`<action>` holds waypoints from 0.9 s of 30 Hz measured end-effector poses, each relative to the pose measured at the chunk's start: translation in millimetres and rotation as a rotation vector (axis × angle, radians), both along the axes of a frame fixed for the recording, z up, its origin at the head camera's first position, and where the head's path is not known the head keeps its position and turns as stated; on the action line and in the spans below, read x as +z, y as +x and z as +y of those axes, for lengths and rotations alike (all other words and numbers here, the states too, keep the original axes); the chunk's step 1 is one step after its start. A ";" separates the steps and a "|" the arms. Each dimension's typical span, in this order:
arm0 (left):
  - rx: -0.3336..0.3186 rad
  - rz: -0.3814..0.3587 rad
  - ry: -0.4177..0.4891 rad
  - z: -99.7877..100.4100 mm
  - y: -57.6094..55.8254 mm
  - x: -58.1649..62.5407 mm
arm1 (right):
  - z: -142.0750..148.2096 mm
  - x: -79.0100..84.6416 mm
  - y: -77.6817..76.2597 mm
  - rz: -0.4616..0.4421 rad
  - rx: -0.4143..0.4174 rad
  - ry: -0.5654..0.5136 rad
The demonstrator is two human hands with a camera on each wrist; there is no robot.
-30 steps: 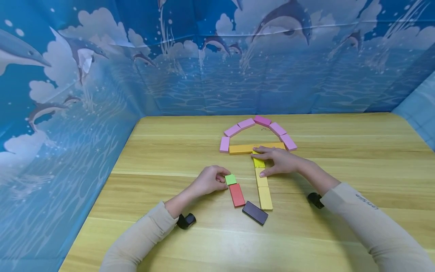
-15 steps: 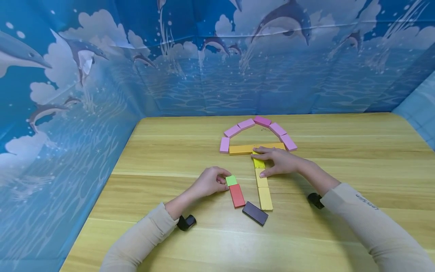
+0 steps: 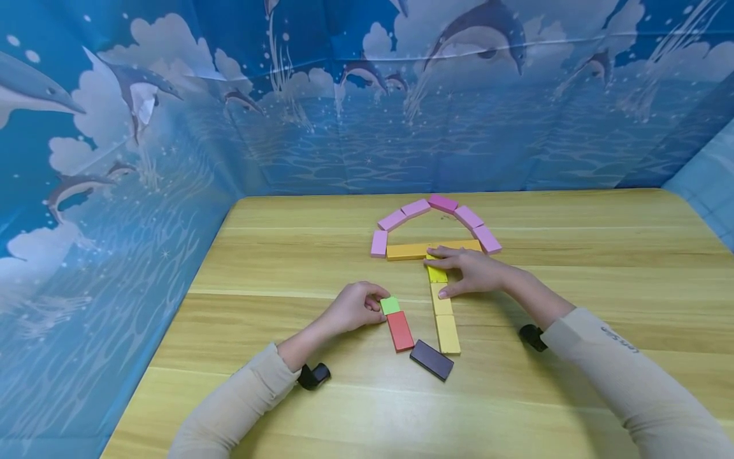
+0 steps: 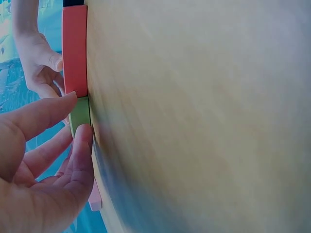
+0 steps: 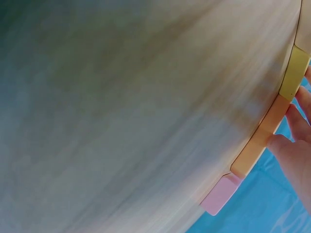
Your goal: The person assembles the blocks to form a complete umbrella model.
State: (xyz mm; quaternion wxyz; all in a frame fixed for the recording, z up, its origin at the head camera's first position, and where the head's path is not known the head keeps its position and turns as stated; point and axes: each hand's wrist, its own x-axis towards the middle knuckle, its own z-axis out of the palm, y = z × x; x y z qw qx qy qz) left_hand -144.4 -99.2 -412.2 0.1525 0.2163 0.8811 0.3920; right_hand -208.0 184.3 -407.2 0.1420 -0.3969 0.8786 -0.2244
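My left hand [image 3: 358, 306] pinches a small green block [image 3: 390, 305] between thumb and fingers, as the left wrist view also shows. That block lies flat against the end of a red block [image 3: 401, 331]. A dark block [image 3: 431, 361] sits at an angle close to the red one's lower end. To the right, my right hand [image 3: 478, 271] rests with fingers spread over a bright yellow block [image 3: 437, 275] and the orange bar [image 3: 407, 252]. Its thumb reaches a pale yellow block [image 3: 440, 304], and a second pale yellow block [image 3: 448, 335] continues that column toward me.
Several pink blocks [image 3: 415, 208] form an arch beyond the orange bar. All the blocks lie on a wooden table [image 3: 275, 255]. A blue curtain printed with dolphins [image 3: 367, 146] encloses the back and left side.
The green block has shifted very slightly toward me, against the red block, along with my left hand. My right hand stays where it was.
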 end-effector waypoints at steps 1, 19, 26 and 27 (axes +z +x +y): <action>0.001 0.000 0.000 0.0 0.2 0.1 | 0.1 0.2 0.1 0.000 0.000 -0.001; 0.015 -0.044 0.011 -2.0 1.7 2.3 | -1.8 1.1 -0.1 -0.012 0.012 0.037; -0.002 -0.033 0.005 -13.4 -3.0 6.9 | -3.8 4.1 1.6 0.007 0.016 0.051; -0.001 -0.027 -0.002 -17.0 -4.5 8.6 | -4.4 5.0 1.7 0.016 0.022 0.056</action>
